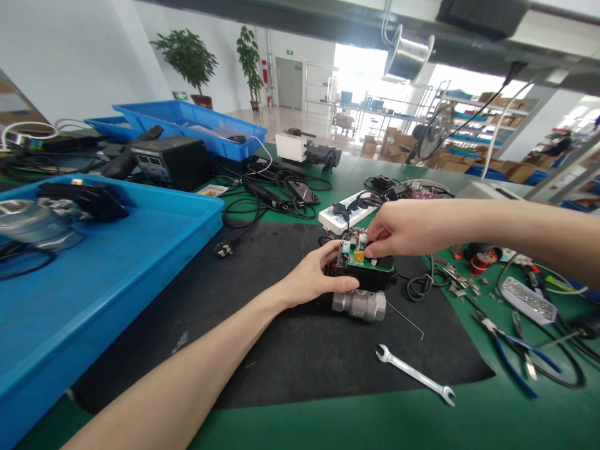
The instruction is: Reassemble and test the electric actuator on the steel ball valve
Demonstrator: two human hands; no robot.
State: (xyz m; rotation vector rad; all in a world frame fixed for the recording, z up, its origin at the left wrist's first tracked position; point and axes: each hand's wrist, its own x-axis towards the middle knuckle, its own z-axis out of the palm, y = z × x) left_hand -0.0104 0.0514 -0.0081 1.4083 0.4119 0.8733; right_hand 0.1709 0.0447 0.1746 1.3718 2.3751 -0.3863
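A black motorised valve actuator (368, 274) with its green circuit board (375, 261) exposed stands on the black mat, on top of a metal valve body (360, 305). My left hand (323, 274) wraps round the actuator's left side, thumb along its front. Over the board, my right hand (389, 231) has its fingers pinched together among the parts near a yellow component (359, 256). Whatever those fingertips hold is hidden. A double-ended open wrench (416, 375) lies on the mat in front, and a thin bent rod (405, 320) rests right of the valve.
A large blue tray (117, 275) with metal valve parts fills the left. Behind the mat are a white power strip (347, 212), tangled cables and a black box unit (171, 161). Blue-handled pliers (506, 350) and a small tray of metal parts (527, 300) lie at right.
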